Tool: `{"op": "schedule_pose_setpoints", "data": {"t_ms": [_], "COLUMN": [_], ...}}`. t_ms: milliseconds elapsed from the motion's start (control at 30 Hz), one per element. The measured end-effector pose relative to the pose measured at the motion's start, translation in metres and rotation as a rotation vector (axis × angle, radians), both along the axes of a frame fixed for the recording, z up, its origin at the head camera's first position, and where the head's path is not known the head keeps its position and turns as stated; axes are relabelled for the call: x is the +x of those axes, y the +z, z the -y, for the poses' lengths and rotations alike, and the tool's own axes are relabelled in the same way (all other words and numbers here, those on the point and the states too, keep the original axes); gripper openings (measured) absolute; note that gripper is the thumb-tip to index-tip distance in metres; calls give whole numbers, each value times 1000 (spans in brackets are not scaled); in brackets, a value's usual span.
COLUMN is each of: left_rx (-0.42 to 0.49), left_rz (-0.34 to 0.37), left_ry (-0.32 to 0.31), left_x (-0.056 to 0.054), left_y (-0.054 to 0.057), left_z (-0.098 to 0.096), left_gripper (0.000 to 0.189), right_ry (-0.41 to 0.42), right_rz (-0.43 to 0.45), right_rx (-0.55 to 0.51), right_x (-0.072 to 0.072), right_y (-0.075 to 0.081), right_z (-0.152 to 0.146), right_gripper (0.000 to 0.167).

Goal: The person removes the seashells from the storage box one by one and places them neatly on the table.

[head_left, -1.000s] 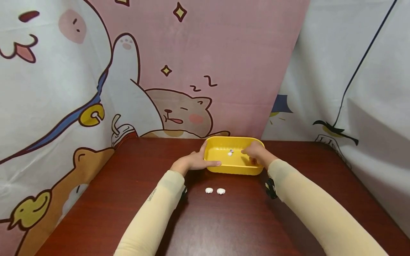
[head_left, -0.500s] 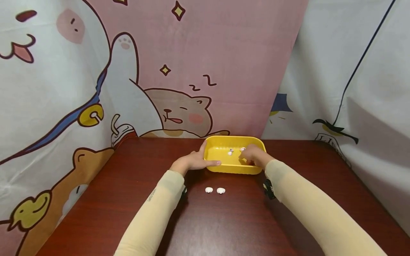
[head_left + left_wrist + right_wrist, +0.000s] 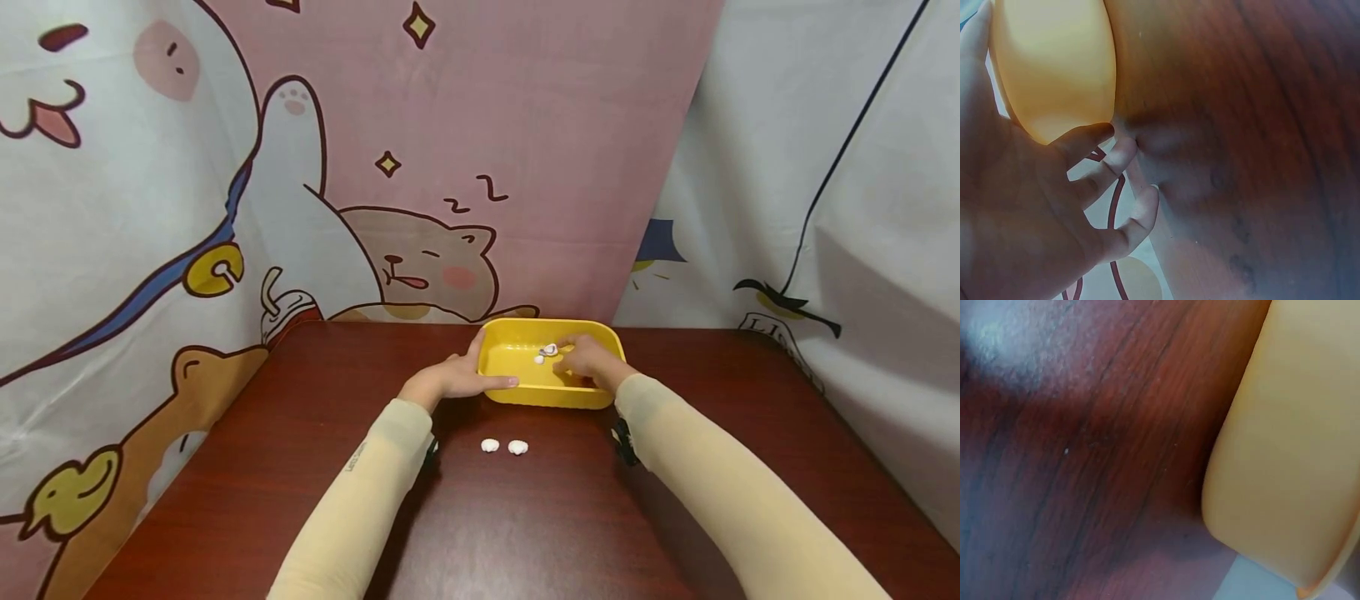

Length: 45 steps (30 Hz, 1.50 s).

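Observation:
A yellow plastic tub [image 3: 547, 398] stands on the table, its left end gripped by my left hand [image 3: 456, 377]. The left thumb lies along the front wall; in the left wrist view, the tub's end [image 3: 1060, 62] sits between thumb and fingers. My right hand [image 3: 596, 360] reaches over the right end into the tub. Its extended index finger touches or nearly touches a small white shell-like piece [image 3: 550, 350] on the tub floor. Just left lies a smaller white piece [image 3: 538, 360]. The right wrist view shows the tub's outer wall [image 3: 1285, 450], without the fingers.
In front of the tub, two white shell-shaped pieces [image 3: 490, 446] lie side by side on the dark red-brown wooden table [image 3: 540, 525]. A printed cartoon curtain [image 3: 570, 167] hangs right behind the tub and along both sides.
My right hand has moved left inside the tub. The white shell-like piece has come into sight and slid left, up against the smaller piece. My left hand has stayed put.

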State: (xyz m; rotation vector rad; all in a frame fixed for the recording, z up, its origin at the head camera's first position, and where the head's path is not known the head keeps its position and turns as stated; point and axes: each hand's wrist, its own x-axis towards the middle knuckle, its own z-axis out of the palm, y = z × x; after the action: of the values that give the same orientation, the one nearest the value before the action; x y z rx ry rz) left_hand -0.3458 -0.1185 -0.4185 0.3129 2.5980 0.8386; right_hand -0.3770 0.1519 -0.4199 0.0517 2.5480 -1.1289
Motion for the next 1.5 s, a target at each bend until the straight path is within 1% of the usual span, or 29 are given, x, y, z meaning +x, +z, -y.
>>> {"op": "schedule_pose_setpoints", "data": {"t_ms": [67, 167, 333, 500, 567, 733, 867, 1033, 1133, 1300, 1500], "left_rx": [0, 0, 8, 16, 17, 12, 16, 13, 12, 12, 4], "left_rz": [-6, -16, -19, -23, -22, -20, -24, -20, -22, -29, -30], "left_ry": [-4, -9, -6, -6, -11, -12, -15, -13, -10, -15, -15], "left_x": [1, 0, 0, 1, 1, 0, 1, 1, 1, 0, -1], "left_y": [0, -1, -2, -1, -1, 0, -1, -2, -2, -3, -2], "left_z": [0, 1, 3, 3, 2, 1, 1, 1, 1, 1, 0], "left_gripper": [133, 132, 133, 133, 133, 133, 132, 131, 131, 131, 132], "right_ry": [-19, -26, 2, 24, 32, 38, 34, 20, 25, 27, 9], "right_rz": [-5, -7, -34, -81, -87, -83, -96, -64, -60, -76, -64], "right_rx": [-17, -47, -79, -40, -12, 7, -6, -100, -135, -127, -135], "right_x": [-3, -7, -15, -26, -28, -27, -26, -26, -25, -25, -25], "right_y": [-2, -4, -8, -15, -15, -13, -15, -18, -19, -19, -18], "right_z": [0, 0, 2, 1, 0, -1, -2, -3, -4, -4, -5], "right_gripper": [61, 56, 49, 43, 39, 30, 31, 33, 34, 37, 36]}}
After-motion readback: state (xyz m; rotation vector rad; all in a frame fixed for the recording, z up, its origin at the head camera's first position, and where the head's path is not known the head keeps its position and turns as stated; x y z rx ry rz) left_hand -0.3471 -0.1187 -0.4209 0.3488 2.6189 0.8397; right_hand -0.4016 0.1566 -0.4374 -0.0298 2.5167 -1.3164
